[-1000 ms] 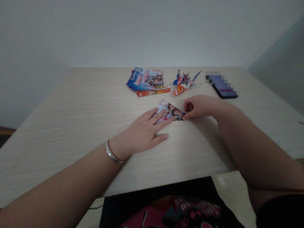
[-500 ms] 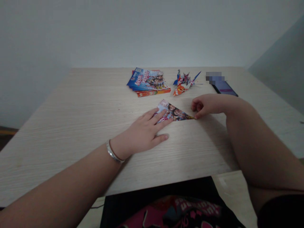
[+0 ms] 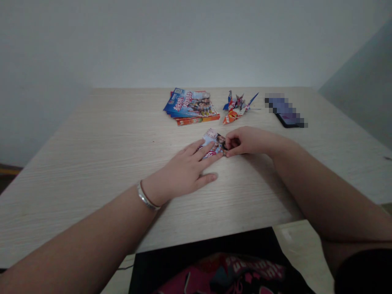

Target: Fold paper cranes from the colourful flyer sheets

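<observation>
Left hand (image 3: 183, 174), spread flat, pins folded pink-and-blue printed paper (image 3: 219, 141); right hand (image 3: 249, 141), curled, grip unclear, seemingly creases its edge; steady pressure needed next.

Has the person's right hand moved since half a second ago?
Yes: judged against the phone, which lies where it was, the right hand has shifted left, farther from it, along the folded paper towards the left hand.

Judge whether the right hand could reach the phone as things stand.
Probably yes: the phone lies beyond the right hand, off to its right, and no object shows between them, though that hand is at the printed paper.
</observation>
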Motion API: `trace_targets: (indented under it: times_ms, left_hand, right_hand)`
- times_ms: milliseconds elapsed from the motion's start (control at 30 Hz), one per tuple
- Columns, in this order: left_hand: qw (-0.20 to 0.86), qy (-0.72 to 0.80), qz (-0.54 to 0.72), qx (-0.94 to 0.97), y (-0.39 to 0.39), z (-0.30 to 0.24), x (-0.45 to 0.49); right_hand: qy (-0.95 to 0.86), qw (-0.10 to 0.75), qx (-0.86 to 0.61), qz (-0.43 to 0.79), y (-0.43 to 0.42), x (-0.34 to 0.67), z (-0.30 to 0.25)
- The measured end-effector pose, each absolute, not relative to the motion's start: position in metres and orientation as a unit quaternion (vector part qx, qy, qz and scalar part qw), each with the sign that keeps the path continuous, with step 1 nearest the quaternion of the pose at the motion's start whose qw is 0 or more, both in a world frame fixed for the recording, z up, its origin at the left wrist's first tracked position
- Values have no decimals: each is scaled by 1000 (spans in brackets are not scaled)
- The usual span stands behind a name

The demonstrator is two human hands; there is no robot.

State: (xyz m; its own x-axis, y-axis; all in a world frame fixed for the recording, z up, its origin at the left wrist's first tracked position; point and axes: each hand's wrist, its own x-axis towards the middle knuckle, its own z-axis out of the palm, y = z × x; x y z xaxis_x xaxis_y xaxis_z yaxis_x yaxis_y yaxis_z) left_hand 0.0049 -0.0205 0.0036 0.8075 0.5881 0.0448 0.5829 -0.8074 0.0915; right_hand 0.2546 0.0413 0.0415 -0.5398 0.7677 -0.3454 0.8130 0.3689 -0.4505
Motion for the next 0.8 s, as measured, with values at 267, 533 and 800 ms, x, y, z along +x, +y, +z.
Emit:
trace_targets:
  times_ms: [267,533,800]
  left_hand:
    - [29,372,-50,927,-26,22,1]
    - [36,406,-81,909,-24,32,-16]
    - [51,466,-35,883,-19,21,-53]
  right_hand:
    - [800,55,517,-298,49,262,41]
    - [792,64,529,-300,51,273,36]
    - [798,59,521,-297,52,273,26]
